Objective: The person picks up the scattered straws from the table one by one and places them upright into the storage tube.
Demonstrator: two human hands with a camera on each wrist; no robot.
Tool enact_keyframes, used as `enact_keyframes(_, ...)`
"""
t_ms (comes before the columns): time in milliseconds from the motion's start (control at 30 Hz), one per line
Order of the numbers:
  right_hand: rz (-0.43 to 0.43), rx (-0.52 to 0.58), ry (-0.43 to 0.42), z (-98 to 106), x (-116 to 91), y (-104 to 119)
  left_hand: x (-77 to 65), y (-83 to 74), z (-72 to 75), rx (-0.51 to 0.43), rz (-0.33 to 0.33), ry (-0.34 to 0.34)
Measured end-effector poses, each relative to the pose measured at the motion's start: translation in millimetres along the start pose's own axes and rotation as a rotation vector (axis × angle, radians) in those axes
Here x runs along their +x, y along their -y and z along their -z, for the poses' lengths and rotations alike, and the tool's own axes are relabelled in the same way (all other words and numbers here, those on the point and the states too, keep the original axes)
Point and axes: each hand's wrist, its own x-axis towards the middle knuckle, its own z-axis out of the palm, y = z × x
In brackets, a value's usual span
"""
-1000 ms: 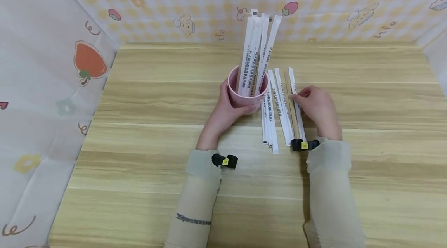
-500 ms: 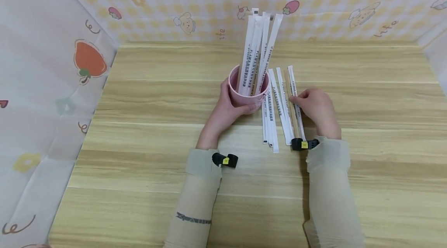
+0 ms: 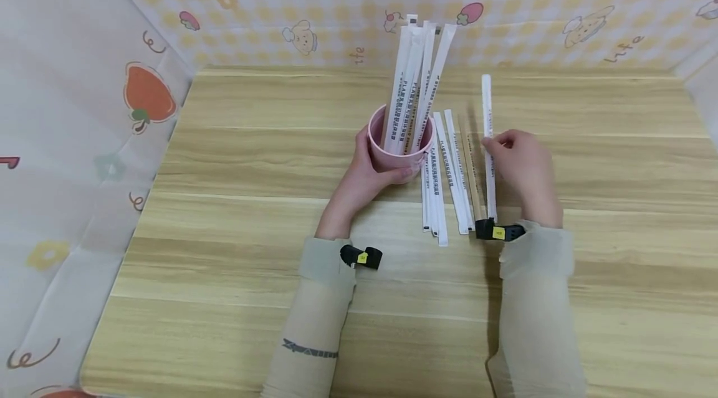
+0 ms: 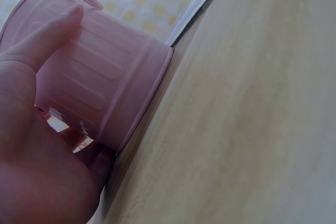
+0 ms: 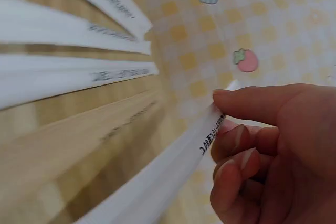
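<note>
A pink ribbed cup stands on the table, holding several paper-wrapped straws. My left hand grips its side, the thumb across the front in the left wrist view, where the cup's wall shows. My right hand pinches one white wrapped straw between thumb and fingers. In the right wrist view that straw is lifted off the table. Between the cup and my right hand lie several more white wrapped straws and a brown-wrapped one.
The wood-grain table runs back to a yellow checked cloth. A white printed cloth hangs at the left. Black straps with small cameras sit on both wrists, the right one close to the straws' near ends.
My right hand has picked up the rightmost white straw and moved it a little to the right, away from the brown one. The left hand stays on the cup.
</note>
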Motion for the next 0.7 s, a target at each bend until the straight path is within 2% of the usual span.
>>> enact_keyframes(167, 0.088, 0.053, -0.175, 16.0, -9.7, 14.7, -0.2, -0.1, -0.2, 0.002, 0.015, -0.002)
enact_keyframes(367, 0.148, 0.194, -0.349, 25.4, -19.4, 32.0, -0.6, -1.0, -0.6, -0.001, 0.014, -0.001)
enact_keyframes(467, 0.190, 0.279, -0.406, 27.0, -24.3, 41.0, -0.5, -1.1, -0.4, 0.001, 0.010, -0.002)
enact_keyframes(700, 0.333, 0.410, -0.476, 28.5, -36.7, 58.9, -1.3, -3.0, -0.8, 0.006, 0.006, -0.004)
